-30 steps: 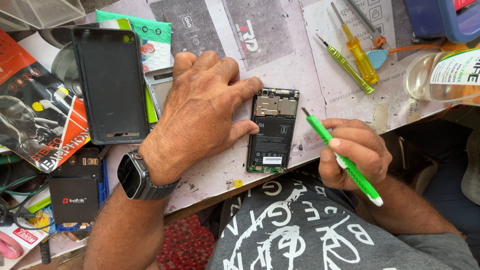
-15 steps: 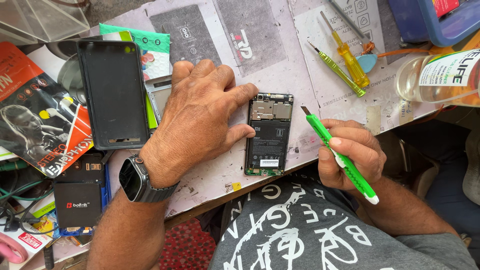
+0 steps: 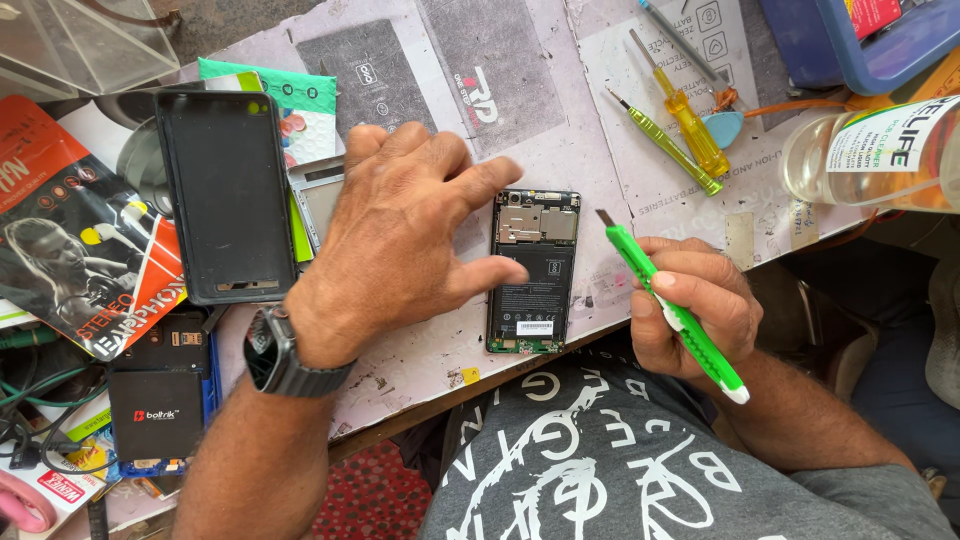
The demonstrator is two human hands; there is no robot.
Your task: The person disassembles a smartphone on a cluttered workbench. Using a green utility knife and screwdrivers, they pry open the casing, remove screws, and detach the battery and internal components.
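An opened phone (image 3: 532, 272) lies back-up on the worktable, its battery and circuit board exposed. My left hand (image 3: 400, 235) rests flat beside it with spread fingers, the thumb and index fingertip touching the phone's left edge. A dark watch sits on that wrist. My right hand (image 3: 700, 305) grips a green utility knife (image 3: 672, 300), its short blade pointing up-left, a little to the right of the phone and apart from it.
A black phone back cover (image 3: 225, 195) lies at the left. A yellow screwdriver (image 3: 690, 110) and a green one (image 3: 665, 145) lie at the upper right by a clear bottle (image 3: 860, 150). A spare battery (image 3: 155, 410), packaging and cables crowd the left edge.
The knife has shifted slightly in my right hand, its tip staying near the phone's right side. My left hand stays on the phone, fingers spread a little wider.
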